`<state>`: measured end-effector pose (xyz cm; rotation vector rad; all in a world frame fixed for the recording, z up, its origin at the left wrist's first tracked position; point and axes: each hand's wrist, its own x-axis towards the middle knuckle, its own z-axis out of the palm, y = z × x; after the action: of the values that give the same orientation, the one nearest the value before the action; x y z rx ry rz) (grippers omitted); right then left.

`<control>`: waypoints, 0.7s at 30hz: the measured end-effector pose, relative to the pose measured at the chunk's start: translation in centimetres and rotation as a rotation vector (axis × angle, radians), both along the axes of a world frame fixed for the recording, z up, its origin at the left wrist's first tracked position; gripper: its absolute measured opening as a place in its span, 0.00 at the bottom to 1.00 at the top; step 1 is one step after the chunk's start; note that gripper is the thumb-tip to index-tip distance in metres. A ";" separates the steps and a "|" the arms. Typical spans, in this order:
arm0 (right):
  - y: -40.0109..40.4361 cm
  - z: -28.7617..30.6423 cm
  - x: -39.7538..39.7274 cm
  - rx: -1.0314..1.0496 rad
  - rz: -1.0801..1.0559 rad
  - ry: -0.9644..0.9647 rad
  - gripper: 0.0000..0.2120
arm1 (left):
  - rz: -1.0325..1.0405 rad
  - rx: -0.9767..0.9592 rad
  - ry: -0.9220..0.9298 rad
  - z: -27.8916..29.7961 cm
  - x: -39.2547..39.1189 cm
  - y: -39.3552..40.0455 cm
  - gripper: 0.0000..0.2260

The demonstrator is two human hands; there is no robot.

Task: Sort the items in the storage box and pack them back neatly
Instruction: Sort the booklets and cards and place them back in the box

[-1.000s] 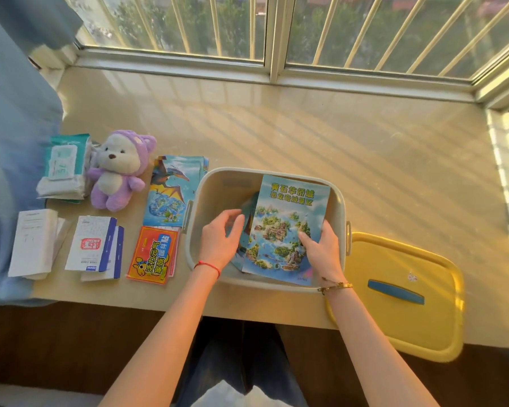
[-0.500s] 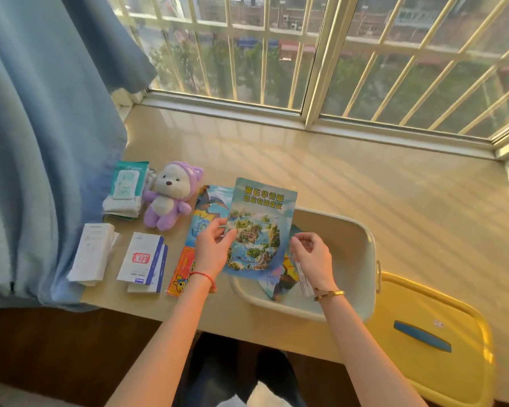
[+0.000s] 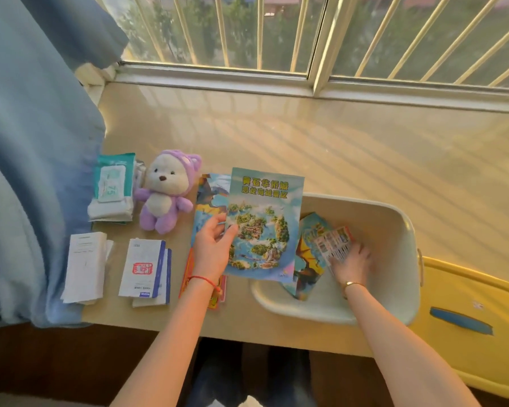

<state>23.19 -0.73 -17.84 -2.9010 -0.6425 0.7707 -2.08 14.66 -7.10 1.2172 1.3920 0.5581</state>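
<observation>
The beige storage box [image 3: 394,218] sits on the sill at the right. My left hand [image 3: 213,249] pinches the left edge of a blue island-map brochure [image 3: 265,227], holding it over the box's left rim and a stack of dinosaur leaflets [image 3: 210,198]. My right hand [image 3: 351,264] is inside the box, fingers on a small printed card [image 3: 332,245]. A dinosaur leaflet [image 3: 309,259] lies in the box under that card. Whether the right hand grips the card is blurred.
Left of the box lie an orange booklet [image 3: 215,298], two white-and-blue boxes [image 3: 146,268], white papers [image 3: 84,265], a wipes pack [image 3: 112,190] and a purple plush bear [image 3: 165,192]. The yellow lid [image 3: 467,312] lies at right. A blue curtain [image 3: 30,160] hangs at left.
The brochure has left the box: my left hand carried it leftward over the leaflet stack. My right hand let go of it and moved down into the box onto the small card.
</observation>
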 end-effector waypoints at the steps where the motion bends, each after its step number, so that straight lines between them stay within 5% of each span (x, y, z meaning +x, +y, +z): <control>1: 0.1 -0.2 0.2 -0.012 0.017 -0.025 0.33 | 0.002 -0.007 -0.001 -0.3 0.3 -0.3 0.13; 8: -0.3 -0.3 1.8 -0.074 0.043 -0.102 0.37 | 0.028 -0.030 -0.020 -1.2 1.5 -1.0 0.09; 12: -0.1 0.4 1.9 -0.063 -0.031 -0.043 0.26 | 0.068 -0.027 -0.041 -0.7 1.4 -0.3 0.12; 16: 0.5 3.8 0.9 0.266 -0.243 0.216 0.10 | 0.121 0.002 -0.094 0.4 0.5 1.6 0.09; 21: 2.4 9.5 -0.9 0.569 -0.298 0.315 0.08 | 0.186 0.049 -0.088 0.7 -1.7 6.1 0.08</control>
<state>22.28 1.68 -8.34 -2.2278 -0.3150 0.8161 -3.80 20.81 -6.45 1.0947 1.4323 0.7702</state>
